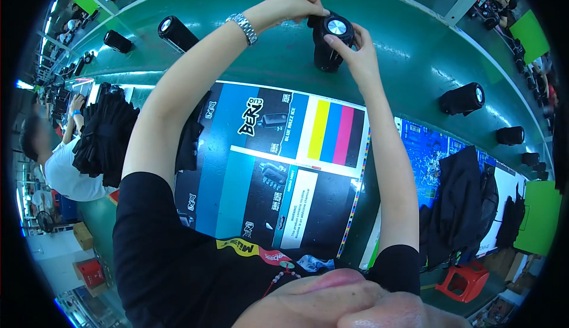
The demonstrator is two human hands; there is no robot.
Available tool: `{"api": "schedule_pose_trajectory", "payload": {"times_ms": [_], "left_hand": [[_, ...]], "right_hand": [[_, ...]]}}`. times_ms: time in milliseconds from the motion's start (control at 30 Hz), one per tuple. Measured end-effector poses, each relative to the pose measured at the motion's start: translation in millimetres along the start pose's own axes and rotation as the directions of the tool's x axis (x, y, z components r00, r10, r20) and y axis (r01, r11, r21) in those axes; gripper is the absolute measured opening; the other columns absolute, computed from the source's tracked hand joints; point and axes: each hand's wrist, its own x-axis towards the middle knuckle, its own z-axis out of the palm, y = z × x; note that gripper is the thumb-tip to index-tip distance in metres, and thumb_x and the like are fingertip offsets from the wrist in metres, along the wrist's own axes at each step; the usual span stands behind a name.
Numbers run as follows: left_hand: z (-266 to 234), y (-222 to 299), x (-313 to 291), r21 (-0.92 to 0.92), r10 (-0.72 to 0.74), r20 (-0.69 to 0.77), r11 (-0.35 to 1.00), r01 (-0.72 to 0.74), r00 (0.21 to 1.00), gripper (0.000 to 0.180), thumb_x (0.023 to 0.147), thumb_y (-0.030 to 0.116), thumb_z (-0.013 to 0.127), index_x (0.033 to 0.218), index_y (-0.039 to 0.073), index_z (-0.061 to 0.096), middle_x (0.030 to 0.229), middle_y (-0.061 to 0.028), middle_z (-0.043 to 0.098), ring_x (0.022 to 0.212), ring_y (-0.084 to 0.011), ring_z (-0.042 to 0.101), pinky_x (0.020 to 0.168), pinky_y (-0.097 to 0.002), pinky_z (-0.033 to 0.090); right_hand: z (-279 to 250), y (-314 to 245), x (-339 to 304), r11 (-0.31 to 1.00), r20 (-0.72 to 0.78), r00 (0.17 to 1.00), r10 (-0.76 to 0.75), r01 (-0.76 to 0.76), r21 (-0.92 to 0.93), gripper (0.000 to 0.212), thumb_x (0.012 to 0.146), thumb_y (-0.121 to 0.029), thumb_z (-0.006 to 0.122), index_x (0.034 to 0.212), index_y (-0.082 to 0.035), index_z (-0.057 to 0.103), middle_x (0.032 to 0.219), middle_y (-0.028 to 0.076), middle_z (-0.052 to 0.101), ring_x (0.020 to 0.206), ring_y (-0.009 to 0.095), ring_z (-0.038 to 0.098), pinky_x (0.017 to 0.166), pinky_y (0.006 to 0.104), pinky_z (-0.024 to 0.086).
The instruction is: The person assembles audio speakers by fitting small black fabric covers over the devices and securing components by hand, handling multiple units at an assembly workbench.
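Note:
A black cylindrical speaker [328, 52] with a shiny silver disc on its end stands on the green work surface at the far middle. My right hand [360, 55] grips it from the right, thumb at the near rim and fingers round the far side. My left hand [296, 3], with a metal watch on the wrist, is closed in a pinch at the speaker's upper left edge. A small black piece shows beneath those fingertips; whether it is a strap or part of the body I cannot make out.
Other black speakers [462, 99] stand spaced along the green surface [403, 49] on both sides. Printed sheets [269, 162] cover the near side. Black cloth bags [106, 132] are heaped at left, with more black cloth [459, 203] at right. A co-worker [68, 165] sits at left.

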Motion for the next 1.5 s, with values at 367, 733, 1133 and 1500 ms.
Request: {"api": "schedule_pose_trajectory", "payload": {"times_ms": [367, 733, 1133, 1500], "left_hand": [[25, 65, -31, 0.218, 0.641, -0.177, 0.765, -0.606, 0.746, 0.017, 0.081, 0.013, 0.065, 0.078, -0.004, 0.062, 0.071, -0.0179, 0.06, 0.065, -0.0293, 0.059, 0.06, -0.0366, 0.046], [33, 10, -28, -0.76, -0.16, -0.447, 0.587, -0.279, 0.88, 0.043, 0.094, 0.041, 0.053, 0.114, 0.003, 0.061, 0.107, -0.0067, 0.064, 0.087, -0.0117, 0.055, 0.074, -0.0251, 0.044], [152, 17, 13, -0.925, -0.309, -0.373, 0.193, -0.326, 0.875, 0.041, 0.095, 0.042, 0.049, 0.094, 0.004, 0.064, 0.086, -0.0047, 0.064, 0.078, -0.0113, 0.06, 0.073, -0.0248, 0.048], [155, 14, -7, -0.582, -0.331, -0.548, 0.811, -0.066, 0.768, 0.053, 0.096, 0.04, 0.038, 0.089, -0.004, 0.066, 0.089, -0.0243, 0.066, 0.09, -0.0414, 0.062, 0.082, -0.0446, 0.046]], "right_hand": [[-24, 5, 12, 0.973, 0.163, 0.986, 0.039, -0.075, 0.217, 0.073, 0.067, -0.036, 0.084, 0.121, 0.002, 0.054, 0.106, 0.013, 0.065, 0.096, 0.019, 0.064, 0.083, 0.0277, 0.049], [-63, 8, 22, 0.889, 0.084, 0.977, 0.198, -0.215, 0.403, 0.099, 0.081, -0.081, 0.034, 0.137, 0.001, 0.039, 0.138, 0.015, 0.044, 0.135, 0.024, 0.03, 0.107, 0.0478, 0.022], [-17, 51, 61, 0.822, -0.106, 0.966, 0.235, -0.139, 0.552, 0.053, 0.094, -0.047, 0.048, 0.09, 0.005, 0.062, 0.082, 0.011, 0.065, 0.072, 0.016, 0.061, 0.067, 0.0257, 0.048], [-29, 106, 58, 0.778, -0.241, 0.877, 0.416, -0.206, 0.594, 0.031, 0.09, -0.023, 0.053, 0.098, 0.003, 0.069, 0.091, 0.01, 0.068, 0.081, 0.019, 0.064, 0.073, 0.0322, 0.051]]}}
